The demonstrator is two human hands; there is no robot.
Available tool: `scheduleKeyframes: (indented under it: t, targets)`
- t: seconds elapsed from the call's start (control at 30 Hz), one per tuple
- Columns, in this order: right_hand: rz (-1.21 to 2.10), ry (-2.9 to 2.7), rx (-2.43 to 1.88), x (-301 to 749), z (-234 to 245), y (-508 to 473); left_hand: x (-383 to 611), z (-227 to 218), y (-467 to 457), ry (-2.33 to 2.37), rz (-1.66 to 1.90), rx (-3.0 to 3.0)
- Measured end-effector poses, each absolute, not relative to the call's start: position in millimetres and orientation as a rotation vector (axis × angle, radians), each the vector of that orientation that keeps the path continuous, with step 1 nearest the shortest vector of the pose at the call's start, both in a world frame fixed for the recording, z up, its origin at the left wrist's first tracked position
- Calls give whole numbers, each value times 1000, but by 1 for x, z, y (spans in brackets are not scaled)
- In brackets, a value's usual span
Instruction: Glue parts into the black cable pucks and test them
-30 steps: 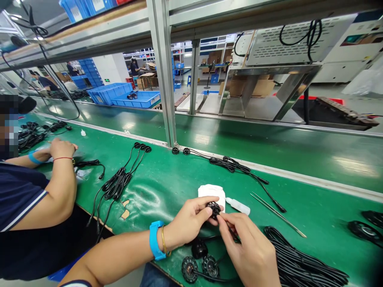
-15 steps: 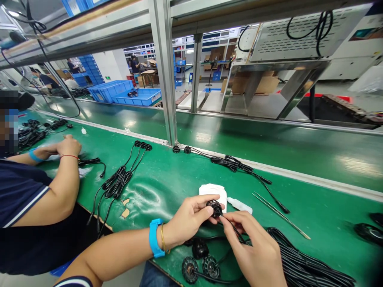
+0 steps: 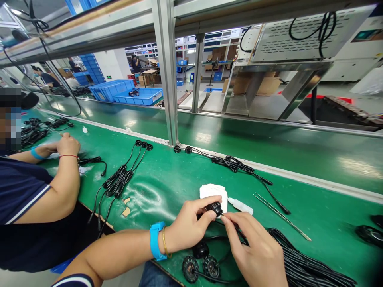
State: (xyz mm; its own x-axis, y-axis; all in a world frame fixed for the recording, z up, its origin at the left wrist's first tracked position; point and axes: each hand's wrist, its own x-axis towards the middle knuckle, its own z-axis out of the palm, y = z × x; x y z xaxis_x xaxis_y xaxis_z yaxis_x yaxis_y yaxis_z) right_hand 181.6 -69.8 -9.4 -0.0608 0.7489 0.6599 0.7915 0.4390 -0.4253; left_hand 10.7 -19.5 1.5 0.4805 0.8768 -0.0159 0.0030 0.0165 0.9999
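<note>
Between the thumb and fingers of my left hand [image 3: 191, 223] is a small round black part [image 3: 214, 208], tilted, with a black cable coming off its near right side. My right hand [image 3: 257, 247] pinches that black cable [image 3: 241, 233] close to where it meets the part. Below my hands lie two black ribbed discs with cables, the left disc [image 3: 190, 269] and the right disc [image 3: 211, 266], and a black domed piece [image 3: 201, 249]. Behind my fingers sits a white pad [image 3: 209, 190], partly hidden, beside a small translucent bottle [image 3: 240, 205].
A thick coil of black cable [image 3: 311, 259] lies to the right. Metal tweezers [image 3: 281, 216] rest beyond it. Cabled discs [image 3: 119, 181] lie left, with another cable bundle [image 3: 233, 164] by the metal post [image 3: 167, 79]. A co-worker's arm [image 3: 64, 179] is at far left.
My left hand has turned the round black part, so its ribbed face shows less and its side more. My right hand keeps its pinch on the cable. The view has shifted slightly.
</note>
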Motion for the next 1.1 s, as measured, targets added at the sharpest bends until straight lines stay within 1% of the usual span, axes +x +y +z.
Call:
scheduleKeyframes:
  t: [0.2, 0.37, 0.47, 0.7, 0.9, 1.1]
  targets:
    - [-189, -1849, -1355, 180, -12, -70, 12, 0, -17, 836, 804, 1366]
    - [-320, -1843, -1412, 174, -7, -70, 9, 1, -17, 856, 806, 1508]
    - [-353, -1853, -1431, 172, -7, -70, 10, 1, -17, 879, 780, 1498]
    - [-378, -1861, -1468, 174, -6, -70, 13, 0, -13, 810, 765, 1275]
    - [-211, -1836, -1380, 183, -2, -71, 11, 1, -6, 737, 769, 1070]
    - [-292, -1878, -1354, 181, -1, -71, 12, 2, -8, 741, 748, 1062]
